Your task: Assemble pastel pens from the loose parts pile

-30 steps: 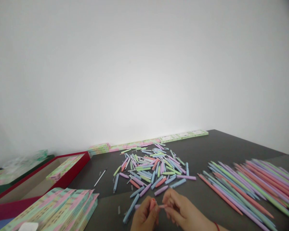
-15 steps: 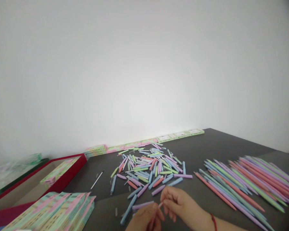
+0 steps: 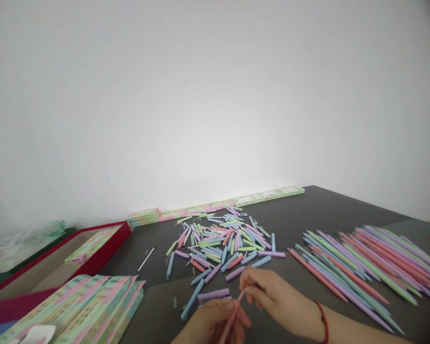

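My left hand (image 3: 217,321), at the bottom of the view, is closed around a slim pink pen barrel (image 3: 228,326) that slants up to the right. Fingertips of my right hand (image 3: 272,298) pinch a thin pale-pink piece (image 3: 241,295) at the barrel's upper end; whether the two are joined I cannot tell. A red cord circles my right wrist. Just beyond my hands lies a loose pile of short pastel pen parts (image 3: 218,248) in blue, purple, green and pink, with thin white refills among them. A purple barrel (image 3: 213,294) lies beside my left hand.
Long tapered pastel pens (image 3: 361,272) lie in a bundle on the right of the dark table (image 3: 329,215). Printed cartons (image 3: 86,310) are stacked at front left, near a red open box (image 3: 107,241). More cartons (image 3: 215,205) line the wall. One refill (image 3: 146,258) lies apart.
More of the pink barrel now shows in my left hand, tilted upward. My right hand stays close to its upper end. The whole view has shifted slightly.
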`<state>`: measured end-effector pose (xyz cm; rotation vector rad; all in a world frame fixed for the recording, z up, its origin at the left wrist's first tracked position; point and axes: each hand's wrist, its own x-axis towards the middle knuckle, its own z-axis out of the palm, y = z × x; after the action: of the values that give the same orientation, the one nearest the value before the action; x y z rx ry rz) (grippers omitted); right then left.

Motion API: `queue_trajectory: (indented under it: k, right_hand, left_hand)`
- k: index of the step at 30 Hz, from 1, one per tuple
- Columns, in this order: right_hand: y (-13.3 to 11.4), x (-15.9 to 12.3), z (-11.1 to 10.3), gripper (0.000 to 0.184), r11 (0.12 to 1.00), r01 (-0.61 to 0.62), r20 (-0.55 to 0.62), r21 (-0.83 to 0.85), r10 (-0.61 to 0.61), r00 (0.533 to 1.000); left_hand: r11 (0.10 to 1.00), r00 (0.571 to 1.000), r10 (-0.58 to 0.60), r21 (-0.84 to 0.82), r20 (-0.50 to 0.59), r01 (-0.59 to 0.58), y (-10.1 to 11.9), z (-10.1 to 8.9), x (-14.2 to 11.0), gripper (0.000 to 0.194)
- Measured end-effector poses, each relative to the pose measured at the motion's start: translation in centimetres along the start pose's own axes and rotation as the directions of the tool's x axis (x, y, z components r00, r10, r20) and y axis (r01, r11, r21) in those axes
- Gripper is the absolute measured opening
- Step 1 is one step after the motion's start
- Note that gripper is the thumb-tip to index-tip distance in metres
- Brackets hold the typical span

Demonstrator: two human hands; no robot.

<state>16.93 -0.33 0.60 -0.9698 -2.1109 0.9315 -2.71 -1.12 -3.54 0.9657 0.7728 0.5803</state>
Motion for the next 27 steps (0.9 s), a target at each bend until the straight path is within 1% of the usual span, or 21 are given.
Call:
queue_trajectory:
  k: [3,8,12,15,20,22,27]
  right_hand:
    - [0.0,0.0,-0.3,0.012,0.998,0.009,-0.027,-0.063,-0.011,1.0]
    - [-0.5,-0.2,0.0,0.015,0.992,0.074,0.045,-0.105,-0.07,0.997]
    - [-0.4,-0.2,0.5,0.014,0.985,0.089,0.057,-0.144,-0.082,0.995]
    - [-0.2,-0.3,0.7,0.015,0.989,0.069,0.057,-0.128,-0.062,0.996]
    - [-0.2,-0.3,0.4,0.013,0.988,0.04,0.006,-0.15,-0.04,0.999]
    - [-0.3,-0.3,0.2,0.012,0.984,0.035,-0.012,-0.174,-0.038,0.999]
    - [-0.4,-0.3,0.1,0.013,0.975,0.057,0.015,-0.214,-0.055,0.998]
  left_hand:
    - [0.999,0.999,0.017,0.028,0.035,-0.018,0.2,-0.1,0.0,0.039]
    - [0.998,0.997,0.036,-0.059,0.069,-0.032,-0.7,-0.5,1.2,0.042]
    - [0.998,0.997,0.062,-0.027,0.041,-0.061,-1.3,-0.4,2.1,0.029]
    - [0.996,0.996,0.092,0.003,0.007,-0.092,-1.2,0.0,2.1,0.02]
    - [0.997,0.997,0.079,-0.013,0.007,-0.079,-0.8,0.3,1.8,0.015]
    - [0.997,0.997,0.077,-0.014,0.006,-0.077,-1.0,0.2,2.0,0.018]
    - [0.994,0.993,0.108,-0.034,0.042,-0.106,-2.0,-0.5,2.9,0.039]
